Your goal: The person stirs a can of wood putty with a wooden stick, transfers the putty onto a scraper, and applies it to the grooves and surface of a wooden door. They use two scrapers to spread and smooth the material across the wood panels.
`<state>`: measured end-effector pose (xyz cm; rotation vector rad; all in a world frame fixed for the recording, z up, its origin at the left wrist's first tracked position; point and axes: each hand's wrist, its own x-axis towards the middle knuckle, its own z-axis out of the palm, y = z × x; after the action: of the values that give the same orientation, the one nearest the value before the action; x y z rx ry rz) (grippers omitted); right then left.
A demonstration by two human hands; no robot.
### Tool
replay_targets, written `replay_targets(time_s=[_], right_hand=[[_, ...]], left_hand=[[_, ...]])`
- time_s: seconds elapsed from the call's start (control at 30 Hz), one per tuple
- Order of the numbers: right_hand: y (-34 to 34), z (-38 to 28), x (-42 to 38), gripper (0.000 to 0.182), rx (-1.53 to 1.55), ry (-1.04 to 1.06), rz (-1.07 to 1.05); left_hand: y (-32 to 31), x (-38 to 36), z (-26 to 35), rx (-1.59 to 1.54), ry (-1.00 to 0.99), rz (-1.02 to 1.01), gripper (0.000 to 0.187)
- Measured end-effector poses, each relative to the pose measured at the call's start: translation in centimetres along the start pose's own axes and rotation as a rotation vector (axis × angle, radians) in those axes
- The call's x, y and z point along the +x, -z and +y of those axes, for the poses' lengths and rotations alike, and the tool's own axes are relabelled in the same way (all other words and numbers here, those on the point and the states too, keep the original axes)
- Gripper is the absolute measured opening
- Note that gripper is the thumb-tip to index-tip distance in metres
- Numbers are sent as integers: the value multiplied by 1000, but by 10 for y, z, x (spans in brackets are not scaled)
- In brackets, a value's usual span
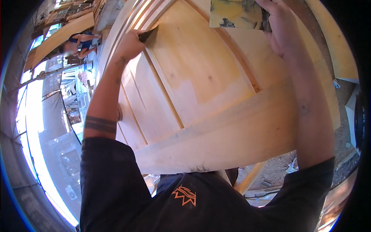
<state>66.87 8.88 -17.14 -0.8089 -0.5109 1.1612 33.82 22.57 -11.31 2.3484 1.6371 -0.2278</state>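
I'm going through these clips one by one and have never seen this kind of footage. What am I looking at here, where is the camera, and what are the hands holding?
There is one picture, taken by a fisheye camera worn on a person's head, looking down over their dark shirt and both arms. In front lies a pale wooden door with raised panels and grooves. The left hand presses a small dark scraper against a groove. The right hand holds a flat board smeared with yellowish filler at the top edge. Far off at the upper left, another person is nearby, blurred. The curved dark borders are lens distortion.
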Motion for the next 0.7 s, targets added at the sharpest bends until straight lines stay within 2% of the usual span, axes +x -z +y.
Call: replay_targets(time_s=[0.1, 0.17, 0.23, 0.37, 0.47, 0.57, 0.63, 0.67, 0.7], right_hand=[[0, 5, -2, 33, 25, -9, -32], [3, 5, 1, 33, 17, -2, -51], [7, 6, 3, 33, -38, -13, -55], [7, 10, 1, 31, 20, -123, -5], [37, 25, 16, 29, 26, -205, -38], [37, 19, 13, 29, 13, -160, -39], [35, 17, 11, 30, 5, -148, -7], [31, 15, 11, 29, 18, -152, 3], [27, 14, 10, 29, 33, -153, 12]], left_hand=[[-33, -43, 13, -5, -94, 97, 42], [-57, -83, 50, 27, -66, 229, 42], [-74, -119, 78, -32, -49, 237, 41], [-98, -192, 137, -7, -61, 230, 54], [-82, -219, 158, -96, -74, 23, 50], [-43, -202, 132, -96, -172, -102, 51], [-11, -157, 106, -41, -82, 130, 47], [2, -124, 85, 8, 25, 167, 44], [12, -86, 51, 0, -11, 191, 38]])
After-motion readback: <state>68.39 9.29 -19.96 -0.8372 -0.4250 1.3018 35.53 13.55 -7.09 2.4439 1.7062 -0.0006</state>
